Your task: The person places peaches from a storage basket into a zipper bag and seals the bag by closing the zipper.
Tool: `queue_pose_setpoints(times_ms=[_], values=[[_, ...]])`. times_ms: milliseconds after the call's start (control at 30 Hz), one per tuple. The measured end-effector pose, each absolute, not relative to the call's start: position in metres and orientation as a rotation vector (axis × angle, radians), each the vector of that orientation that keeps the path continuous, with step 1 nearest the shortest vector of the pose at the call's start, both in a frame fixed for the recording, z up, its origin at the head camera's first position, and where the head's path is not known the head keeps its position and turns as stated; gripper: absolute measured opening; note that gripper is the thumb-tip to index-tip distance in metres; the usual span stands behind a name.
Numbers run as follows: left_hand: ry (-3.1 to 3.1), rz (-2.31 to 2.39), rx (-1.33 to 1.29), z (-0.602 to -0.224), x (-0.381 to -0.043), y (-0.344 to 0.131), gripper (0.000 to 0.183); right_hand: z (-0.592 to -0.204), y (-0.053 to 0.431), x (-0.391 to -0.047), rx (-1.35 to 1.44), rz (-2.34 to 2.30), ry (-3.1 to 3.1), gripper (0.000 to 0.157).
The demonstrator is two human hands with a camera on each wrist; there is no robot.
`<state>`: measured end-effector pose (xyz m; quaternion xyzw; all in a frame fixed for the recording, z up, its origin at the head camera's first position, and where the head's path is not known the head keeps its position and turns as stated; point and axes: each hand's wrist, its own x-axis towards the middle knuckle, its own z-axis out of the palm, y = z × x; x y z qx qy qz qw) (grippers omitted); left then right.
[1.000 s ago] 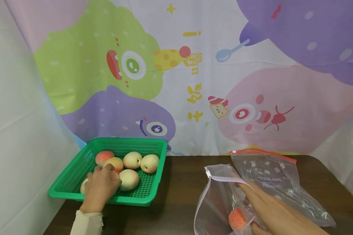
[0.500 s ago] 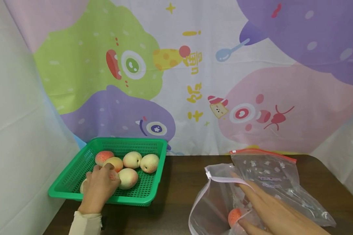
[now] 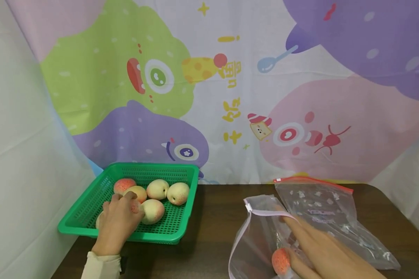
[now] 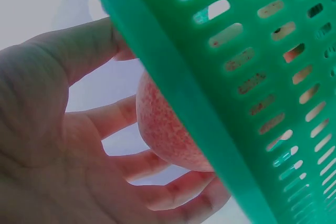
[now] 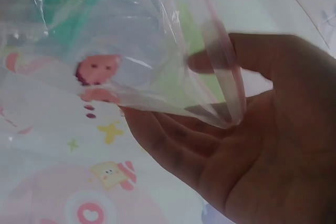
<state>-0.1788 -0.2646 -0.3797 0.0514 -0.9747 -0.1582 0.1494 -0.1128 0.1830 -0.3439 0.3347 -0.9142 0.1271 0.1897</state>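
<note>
My left hand (image 3: 117, 223) reaches into a green plastic basket (image 3: 160, 236), its fingers curled round a reddish peach (image 4: 165, 127). That peach is mostly hidden by the hand in the head view. A pale peach (image 3: 152, 212) lies just right of the fingers. At the right, my right hand (image 3: 326, 250) holds the rim of a clear zip bag (image 3: 253, 238), thumb inside its mouth and fingers outside. One red peach (image 3: 280, 260) is inside the bag, near the thumb. The bag's mouth gapes toward the basket.
Several more peaches sit in the basket, among them a red one (image 3: 124, 186) and a pale one (image 3: 178, 193). Behind the right hand a second zip bag (image 3: 321, 209) with a red zip lies flat on the brown table (image 3: 209, 221). A printed curtain (image 3: 230, 162) hangs behind.
The mouth of the bag first widened to the left, then drew back slightly, and the peach inside shifted a little. The left hand stays almost still on its peach.
</note>
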Motion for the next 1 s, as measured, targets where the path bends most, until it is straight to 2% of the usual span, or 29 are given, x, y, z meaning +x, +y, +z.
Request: queue_pose_setpoints(times_ms=[100,300,500,733,833,1000], values=[[-2.802,-0.457,0.127,-0.377,-0.179,-0.263,0.038,-0.339,0.183,-0.110,0.931,0.370,-2.617,0.102],[-2.812,-0.449,0.107,-0.375,-0.178,-0.261,0.039,-0.333,0.184,-0.105,0.936,0.442,-2.705,0.098],[-2.792,-0.440,0.092,-0.371,-0.175,-0.258,0.039,-0.339,0.192,-0.108,0.883,0.528,-2.860,0.105],[-2.713,-0.480,0.004,-0.363,-0.171,-0.254,0.034,-0.351,0.198,-0.112,0.866,0.423,-2.775,0.094],[-2.682,-0.510,-0.049,-0.360,-0.171,-0.251,0.033,-0.352,0.198,-0.112,0.840,0.375,-2.785,0.095],[-2.650,-0.540,-0.155,-0.355,-0.173,-0.245,0.035,-0.352,0.198,-0.113,0.903,0.563,-2.839,0.101]])
